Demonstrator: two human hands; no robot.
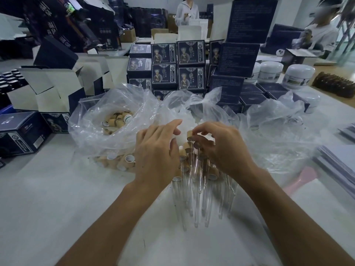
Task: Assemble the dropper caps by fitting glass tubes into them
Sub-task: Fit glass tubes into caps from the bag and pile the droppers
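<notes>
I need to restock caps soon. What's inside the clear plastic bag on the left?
The plastic bag holds loose tan dropper caps, some showing white liners. The left hand and crumpled plastic hide the rest.

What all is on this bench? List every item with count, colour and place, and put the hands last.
Caps: many, tan, loose in the clear bag on the left.
Glass tubes: a pile, clear, on the table below the hands, some already fitted into caps.
Boxes: many, dark blue, stacked behind the bags; open white-lined ones at left.
Jars: at least three, white, far right.
Paper sheets: a stack, pale, right edge.
People: two, in white tops, in the background.
Left hand: fingers relaxed, over the caps; what it touches is hidden.
Right hand: pinches one tan cap at its fingertips.
</notes>
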